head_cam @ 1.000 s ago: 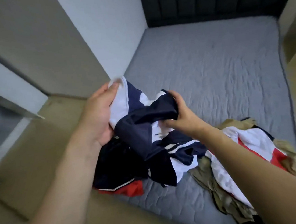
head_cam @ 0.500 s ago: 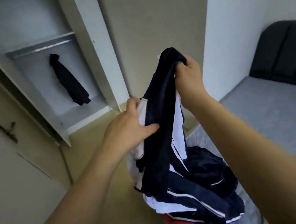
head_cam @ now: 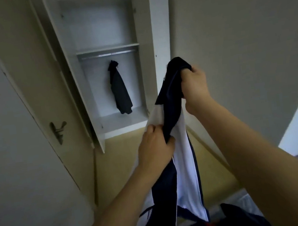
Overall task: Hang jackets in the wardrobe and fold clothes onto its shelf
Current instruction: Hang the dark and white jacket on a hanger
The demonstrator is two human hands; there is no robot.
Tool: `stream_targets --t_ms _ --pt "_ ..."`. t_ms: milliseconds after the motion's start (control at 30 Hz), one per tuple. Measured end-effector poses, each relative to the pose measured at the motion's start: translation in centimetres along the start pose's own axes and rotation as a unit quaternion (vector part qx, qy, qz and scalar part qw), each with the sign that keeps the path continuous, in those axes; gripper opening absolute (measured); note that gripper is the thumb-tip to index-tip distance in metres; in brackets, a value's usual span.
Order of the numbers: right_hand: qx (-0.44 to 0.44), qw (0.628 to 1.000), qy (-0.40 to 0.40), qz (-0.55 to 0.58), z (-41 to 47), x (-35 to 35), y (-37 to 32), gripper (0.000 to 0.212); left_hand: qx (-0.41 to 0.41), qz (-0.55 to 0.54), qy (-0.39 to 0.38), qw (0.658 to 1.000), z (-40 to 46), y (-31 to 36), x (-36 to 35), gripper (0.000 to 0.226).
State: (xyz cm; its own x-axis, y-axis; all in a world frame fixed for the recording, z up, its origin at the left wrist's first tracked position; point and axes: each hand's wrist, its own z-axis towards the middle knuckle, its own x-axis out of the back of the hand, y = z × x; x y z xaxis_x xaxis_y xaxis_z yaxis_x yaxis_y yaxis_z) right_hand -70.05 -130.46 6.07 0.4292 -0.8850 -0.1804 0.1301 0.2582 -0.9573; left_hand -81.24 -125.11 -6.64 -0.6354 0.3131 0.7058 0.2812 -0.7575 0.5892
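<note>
The navy-and-white jacket [head_cam: 176, 121] hung limp at 6 o'clock of the wardrobe [head_cam: 106, 62], right hand [head_cam: 194, 84] gripping its top, left hand [head_cam: 155, 147] pinching lower. Light, soft, probably slippery; the collar looked best to grasp.

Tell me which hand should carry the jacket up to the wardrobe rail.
Right, probably. The right hand grips the jacket at its top end, raised highest and nearest the rail. The left hand holds it lower down, better suited to steadying the hanging cloth.
</note>
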Motion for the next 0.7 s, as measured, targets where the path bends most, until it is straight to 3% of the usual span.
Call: stream_targets --t_ms 100,167,233,333,433,600,700 --pt "-0.045 0.997 -0.029 0.058 6.9 -2.0 1.0 0.024 0.11 -0.173 -0.09 0.975 7.7 -3.4 2.5 0.022" --pt "-0.064 0.995 -0.051 0.056 11.6 -3.5 1.7 0.023 0.118 -0.262 -0.12 0.95 12.6 -5.1 5.0 0.017" --pt "-0.084 0.994 -0.062 0.03 15.9 -5.3 3.1 0.021 0.115 -0.351 -0.102 0.924 17.1 -6.4 7.2 0.019" --pt "-0.118 0.988 -0.099 -0.019 21.4 -8.5 6.2 0.021 0.14 -0.483 -0.14 0.853 23.2 -8.3 9.1 0.029" --pt "-0.144 0.974 -0.16 -0.069 26.7 -11.9 10.0 0.029 0.193 -0.527 -0.123 0.818 29.9 -10.3 8.8 0.037" --pt "-0.146 0.941 -0.261 -0.156 34.2 -17.9 15.6 0.051 0.255 -0.593 -0.062 0.761 41.0 -15.0 6.7 0.031" --pt "-0.138 0.96 -0.236 -0.056 38.1 -21.1 18.2 0.07 0.266 -0.617 -0.059 0.738 47.5 -18.6 6.3 0.03"
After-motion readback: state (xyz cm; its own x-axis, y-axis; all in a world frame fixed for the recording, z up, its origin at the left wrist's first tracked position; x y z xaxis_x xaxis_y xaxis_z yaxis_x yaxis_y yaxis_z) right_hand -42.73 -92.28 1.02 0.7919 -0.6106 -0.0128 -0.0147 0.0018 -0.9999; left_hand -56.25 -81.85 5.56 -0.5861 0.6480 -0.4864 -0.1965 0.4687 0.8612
